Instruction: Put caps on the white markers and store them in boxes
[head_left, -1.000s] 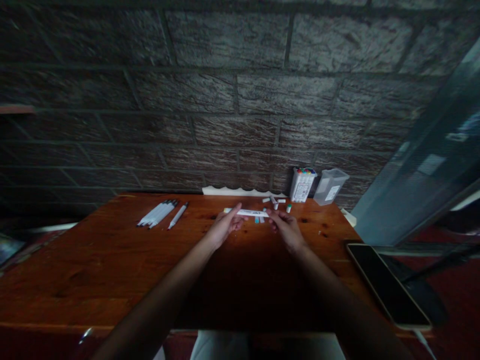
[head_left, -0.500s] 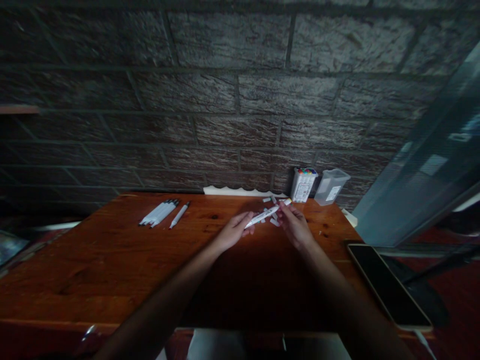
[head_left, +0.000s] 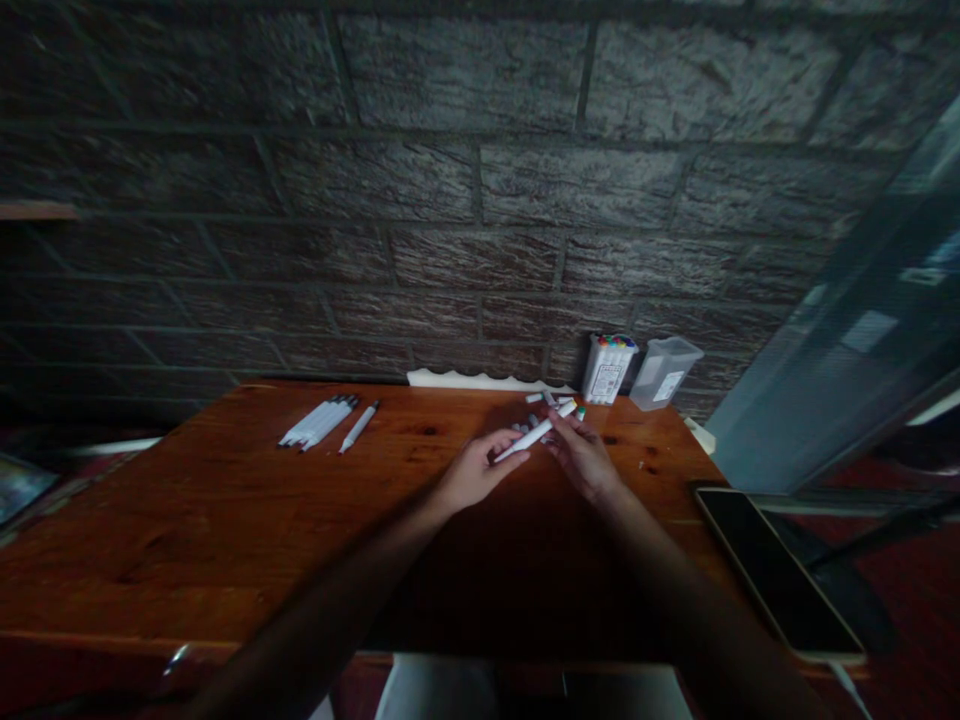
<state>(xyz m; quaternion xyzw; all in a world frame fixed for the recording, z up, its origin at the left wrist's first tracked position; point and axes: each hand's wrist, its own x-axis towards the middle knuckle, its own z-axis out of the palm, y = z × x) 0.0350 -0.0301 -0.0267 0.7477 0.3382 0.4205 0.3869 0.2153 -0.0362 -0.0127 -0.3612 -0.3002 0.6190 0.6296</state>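
A white marker [head_left: 534, 436] with a yellow band near its far end is held at a slant between my two hands. My left hand [head_left: 474, 472] closes thumb and fingers around its lower left end. Farther up, my right hand [head_left: 583, 460] pinches the marker near the yellow-banded end. Just beyond my fingers lie several small white and grey pieces that look like marker caps [head_left: 534, 398], partly hidden by the hands. One small piece with a green end [head_left: 580, 413] shows beside my right fingers.
Several white markers [head_left: 319, 424] lie side by side at the left, with a single marker [head_left: 359, 428] beside them. A clear box of markers [head_left: 609, 370] and another clear box [head_left: 665, 374] stand by the brick wall. A phone [head_left: 776, 570] rests at the right edge.
The marker has turned in my hands, so its printed side no longer shows. My left fingers have opened slightly and shifted along it; a green-ended piece now shows by my right hand.
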